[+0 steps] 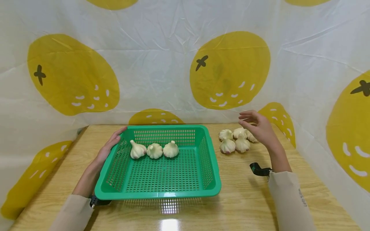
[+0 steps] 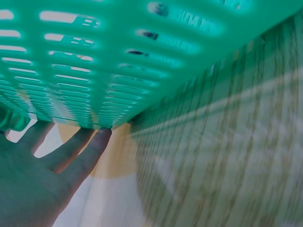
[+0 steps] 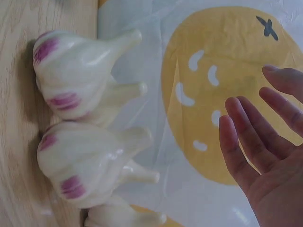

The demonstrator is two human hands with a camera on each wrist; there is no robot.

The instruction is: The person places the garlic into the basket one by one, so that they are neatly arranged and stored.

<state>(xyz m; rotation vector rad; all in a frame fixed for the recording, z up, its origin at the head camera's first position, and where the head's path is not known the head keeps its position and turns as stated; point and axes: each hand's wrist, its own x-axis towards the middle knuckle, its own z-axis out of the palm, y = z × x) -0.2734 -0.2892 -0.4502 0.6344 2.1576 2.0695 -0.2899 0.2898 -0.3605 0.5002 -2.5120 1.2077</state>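
A green plastic basket with slotted walls sits in front of me, and three garlic bulbs lie in a row in its back left part. My left hand is at the basket's left side, its straight fingers against the outer wall just under the rim. To the right of the basket, several white garlic bulbs with purple marks stand grouped on the table. Above this group my right hand hovers with loosely bent fingers and nothing between them.
The wooden table runs back to a white curtain printed with large yellow fruits, which also hangs along both sides. A black wrist camera sticks out from the right wrist over the table.
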